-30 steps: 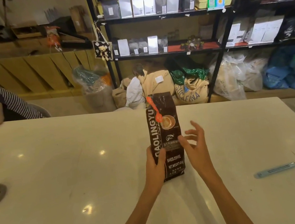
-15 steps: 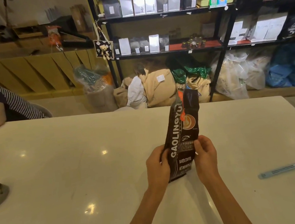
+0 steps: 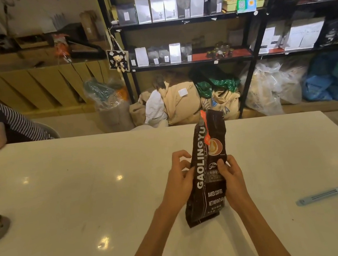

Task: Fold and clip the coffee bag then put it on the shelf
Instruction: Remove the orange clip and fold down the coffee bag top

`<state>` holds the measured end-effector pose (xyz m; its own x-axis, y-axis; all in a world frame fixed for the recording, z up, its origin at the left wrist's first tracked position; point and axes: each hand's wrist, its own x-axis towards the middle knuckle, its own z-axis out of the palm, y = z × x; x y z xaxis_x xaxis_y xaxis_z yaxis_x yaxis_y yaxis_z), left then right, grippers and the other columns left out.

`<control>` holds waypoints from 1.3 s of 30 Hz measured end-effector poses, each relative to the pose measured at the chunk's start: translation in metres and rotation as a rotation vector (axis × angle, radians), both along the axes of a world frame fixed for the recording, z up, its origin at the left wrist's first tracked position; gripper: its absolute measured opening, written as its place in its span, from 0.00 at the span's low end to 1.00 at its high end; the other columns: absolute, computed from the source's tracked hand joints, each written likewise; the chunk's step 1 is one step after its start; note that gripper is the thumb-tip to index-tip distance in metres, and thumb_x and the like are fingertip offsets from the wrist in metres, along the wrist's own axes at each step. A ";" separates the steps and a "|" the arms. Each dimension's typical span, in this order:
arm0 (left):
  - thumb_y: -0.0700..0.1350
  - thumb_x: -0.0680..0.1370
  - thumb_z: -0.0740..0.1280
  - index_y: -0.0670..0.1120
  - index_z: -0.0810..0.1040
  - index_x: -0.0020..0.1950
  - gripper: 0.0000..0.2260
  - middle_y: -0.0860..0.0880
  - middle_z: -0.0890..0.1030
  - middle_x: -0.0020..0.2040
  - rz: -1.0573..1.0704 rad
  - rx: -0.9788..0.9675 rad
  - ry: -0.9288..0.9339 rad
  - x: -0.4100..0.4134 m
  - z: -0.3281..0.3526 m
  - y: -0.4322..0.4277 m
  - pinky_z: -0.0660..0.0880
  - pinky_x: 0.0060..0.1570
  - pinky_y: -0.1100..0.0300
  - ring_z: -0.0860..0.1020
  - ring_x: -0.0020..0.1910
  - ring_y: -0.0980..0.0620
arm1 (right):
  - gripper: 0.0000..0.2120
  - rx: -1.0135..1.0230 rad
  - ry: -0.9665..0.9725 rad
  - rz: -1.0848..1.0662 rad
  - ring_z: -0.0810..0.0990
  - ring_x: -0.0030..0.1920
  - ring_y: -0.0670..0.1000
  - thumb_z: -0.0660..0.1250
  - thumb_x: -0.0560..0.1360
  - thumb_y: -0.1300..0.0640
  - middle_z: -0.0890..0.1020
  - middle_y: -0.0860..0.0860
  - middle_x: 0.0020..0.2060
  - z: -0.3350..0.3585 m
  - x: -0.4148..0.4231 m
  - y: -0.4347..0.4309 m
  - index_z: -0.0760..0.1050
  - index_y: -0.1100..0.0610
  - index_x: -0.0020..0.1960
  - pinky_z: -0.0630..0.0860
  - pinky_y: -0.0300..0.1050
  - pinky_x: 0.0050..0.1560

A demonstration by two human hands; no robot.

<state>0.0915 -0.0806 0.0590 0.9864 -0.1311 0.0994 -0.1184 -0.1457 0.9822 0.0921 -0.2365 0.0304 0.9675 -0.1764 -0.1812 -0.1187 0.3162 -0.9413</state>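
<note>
Above the table [image 3: 87, 201] — coffee bag [image 3: 208, 172] now more upright, left hand [image 3: 180, 181] and right hand [image 3: 231, 175] still in pinching grip.

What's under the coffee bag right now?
The coffee bag stands on the bare white table, held by left hand and right hand. Its base hides the spot beneath.

The place looks like a coffee shop or its stockroom. At the far side, black metal shelves [image 3: 185, 21] carry rows of silver and black coffee pouches [image 3: 170, 6], and big beige burlap sacks [image 3: 182, 102] lie below them.
</note>
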 end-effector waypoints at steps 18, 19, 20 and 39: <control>0.46 0.78 0.63 0.41 0.78 0.58 0.12 0.46 0.83 0.53 0.069 0.067 -0.185 0.009 0.024 0.023 0.78 0.50 0.63 0.81 0.53 0.54 | 0.04 -0.599 -0.304 0.008 0.81 0.47 0.35 0.67 0.78 0.62 0.80 0.43 0.44 0.038 -0.006 -0.007 0.72 0.58 0.46 0.78 0.28 0.41; 0.49 0.77 0.64 0.40 0.79 0.55 0.14 0.44 0.83 0.50 0.129 0.101 -0.240 0.010 0.024 0.022 0.80 0.47 0.59 0.81 0.49 0.53 | 0.06 -0.640 -0.319 0.030 0.81 0.47 0.35 0.67 0.77 0.63 0.80 0.43 0.43 0.040 -0.007 -0.009 0.71 0.56 0.44 0.78 0.28 0.40; 0.51 0.76 0.64 0.37 0.79 0.51 0.17 0.42 0.84 0.46 0.185 0.129 -0.266 0.013 0.023 0.023 0.80 0.45 0.52 0.82 0.46 0.49 | 0.09 -0.677 -0.335 0.046 0.80 0.47 0.34 0.67 0.77 0.64 0.80 0.42 0.42 0.041 -0.007 -0.011 0.70 0.55 0.42 0.77 0.27 0.39; 0.45 0.79 0.67 0.42 0.80 0.48 0.07 0.48 0.84 0.39 0.301 -0.175 -0.092 -0.010 0.066 -0.022 0.80 0.40 0.62 0.83 0.39 0.50 | 0.08 -0.375 -0.329 -0.212 0.81 0.40 0.38 0.63 0.72 0.43 0.79 0.44 0.41 0.092 -0.035 0.022 0.66 0.44 0.46 0.79 0.30 0.40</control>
<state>0.0817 -0.1027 0.1253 0.9640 0.1913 0.1846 -0.1847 -0.0179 0.9826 0.0571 -0.2146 0.1227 0.8985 -0.3685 0.2383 0.2314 -0.0636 -0.9708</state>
